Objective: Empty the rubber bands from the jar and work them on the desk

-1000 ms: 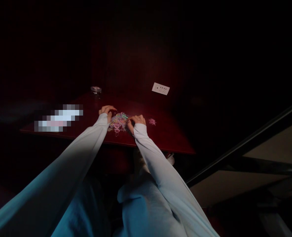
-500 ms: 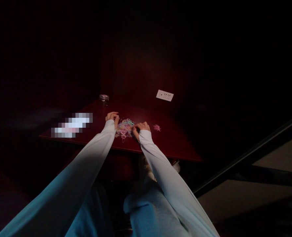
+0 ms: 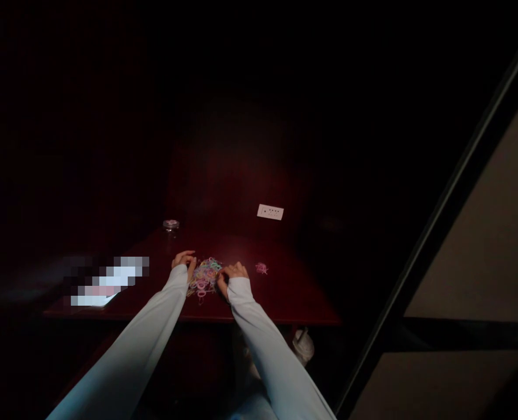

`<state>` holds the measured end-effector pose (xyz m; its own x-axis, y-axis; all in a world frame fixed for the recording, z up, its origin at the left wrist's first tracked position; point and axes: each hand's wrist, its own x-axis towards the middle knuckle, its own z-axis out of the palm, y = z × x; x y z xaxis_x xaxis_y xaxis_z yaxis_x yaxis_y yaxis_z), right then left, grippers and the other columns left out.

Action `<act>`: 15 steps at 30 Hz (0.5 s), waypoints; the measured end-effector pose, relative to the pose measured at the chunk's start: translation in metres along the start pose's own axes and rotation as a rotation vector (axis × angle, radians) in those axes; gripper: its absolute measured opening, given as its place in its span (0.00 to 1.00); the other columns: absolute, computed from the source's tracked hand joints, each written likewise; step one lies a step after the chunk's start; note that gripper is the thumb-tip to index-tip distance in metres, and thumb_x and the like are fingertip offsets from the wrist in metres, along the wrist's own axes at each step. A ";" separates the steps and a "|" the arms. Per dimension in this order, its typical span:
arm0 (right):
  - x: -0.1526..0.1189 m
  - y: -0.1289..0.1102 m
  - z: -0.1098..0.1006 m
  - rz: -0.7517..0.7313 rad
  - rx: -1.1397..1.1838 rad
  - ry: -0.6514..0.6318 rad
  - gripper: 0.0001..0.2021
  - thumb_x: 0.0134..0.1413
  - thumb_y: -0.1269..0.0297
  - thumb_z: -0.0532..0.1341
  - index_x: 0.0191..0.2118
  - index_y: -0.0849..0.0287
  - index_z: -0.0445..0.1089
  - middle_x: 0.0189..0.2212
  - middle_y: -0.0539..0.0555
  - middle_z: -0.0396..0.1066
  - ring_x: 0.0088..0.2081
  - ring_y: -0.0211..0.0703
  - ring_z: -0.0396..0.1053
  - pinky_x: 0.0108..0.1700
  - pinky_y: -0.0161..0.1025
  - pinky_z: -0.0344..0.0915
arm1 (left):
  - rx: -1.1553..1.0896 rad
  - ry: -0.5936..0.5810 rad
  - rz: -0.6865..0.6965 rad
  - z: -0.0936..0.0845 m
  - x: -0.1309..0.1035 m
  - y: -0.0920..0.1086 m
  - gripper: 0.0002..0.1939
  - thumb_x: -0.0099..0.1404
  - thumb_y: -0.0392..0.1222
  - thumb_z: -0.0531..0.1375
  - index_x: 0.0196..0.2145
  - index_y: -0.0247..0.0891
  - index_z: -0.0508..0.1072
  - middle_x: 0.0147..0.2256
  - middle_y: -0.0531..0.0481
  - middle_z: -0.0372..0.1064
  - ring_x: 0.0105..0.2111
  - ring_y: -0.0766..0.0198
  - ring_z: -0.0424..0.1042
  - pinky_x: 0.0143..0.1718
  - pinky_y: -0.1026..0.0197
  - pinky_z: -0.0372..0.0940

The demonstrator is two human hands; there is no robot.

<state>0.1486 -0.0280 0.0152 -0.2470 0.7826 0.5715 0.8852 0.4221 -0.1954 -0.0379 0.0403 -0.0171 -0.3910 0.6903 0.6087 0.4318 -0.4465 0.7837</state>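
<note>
A loose pile of small pastel elastic bands (image 3: 204, 279) lies on the dark red table (image 3: 285, 297). Along the pile's left edge is my left hand (image 3: 184, 260), its fingers bent in towards the thumb in a closed shape. From the right, my right hand (image 3: 233, 274) reaches the pile, finger and thumb drawn together at its edge. What either hand holds, if anything, is too small and dark to make out. Right of my right hand sits a separate little heap of pink bands (image 3: 261, 268).
A small clear jar with a lid (image 3: 170, 226) stands at the back left. Near the left edge lies a bright, pixelated flat object (image 3: 110, 286). A white socket plate (image 3: 270, 212) is on the panel behind. A dark slanted frame (image 3: 416, 280) runs along the right.
My view has tilted up and turned slightly, so the table and hands sit lower and further left in the picture. Both hands stay at the pile, with little visible change in their pose.
</note>
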 end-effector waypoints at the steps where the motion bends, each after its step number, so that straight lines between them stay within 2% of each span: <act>1: 0.000 0.000 0.001 -0.001 -0.010 0.023 0.06 0.60 0.69 0.61 0.37 0.53 0.77 0.36 0.52 0.77 0.45 0.47 0.66 0.50 0.41 0.58 | -0.008 0.009 0.013 0.002 0.001 -0.004 0.07 0.57 0.41 0.57 0.22 0.43 0.67 0.40 0.44 0.74 0.40 0.52 0.71 0.50 0.45 0.70; 7: 0.000 0.001 0.006 -0.026 -0.037 0.054 0.06 0.58 0.68 0.62 0.38 0.51 0.77 0.37 0.50 0.78 0.45 0.47 0.67 0.49 0.41 0.60 | -0.023 0.021 0.051 0.011 0.008 -0.020 0.06 0.55 0.41 0.56 0.22 0.44 0.67 0.35 0.46 0.74 0.36 0.51 0.72 0.46 0.44 0.71; 10: 0.001 -0.001 0.003 -0.019 -0.036 0.046 0.06 0.59 0.68 0.62 0.38 0.51 0.77 0.38 0.50 0.78 0.46 0.47 0.67 0.50 0.41 0.59 | -0.004 0.027 0.047 0.010 0.006 -0.018 0.07 0.57 0.42 0.55 0.22 0.44 0.67 0.36 0.44 0.73 0.38 0.50 0.71 0.47 0.43 0.70; 15: 0.000 -0.002 -0.002 -0.113 -0.074 0.044 0.07 0.61 0.67 0.61 0.41 0.52 0.77 0.38 0.52 0.77 0.45 0.47 0.66 0.49 0.42 0.56 | 0.042 0.013 0.058 0.008 -0.003 -0.011 0.06 0.59 0.39 0.56 0.24 0.43 0.67 0.39 0.46 0.73 0.41 0.52 0.71 0.48 0.47 0.68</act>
<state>0.1481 -0.0300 0.0170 -0.3304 0.7109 0.6209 0.8801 0.4697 -0.0695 -0.0352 0.0476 -0.0281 -0.3746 0.6568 0.6545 0.4873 -0.4611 0.7416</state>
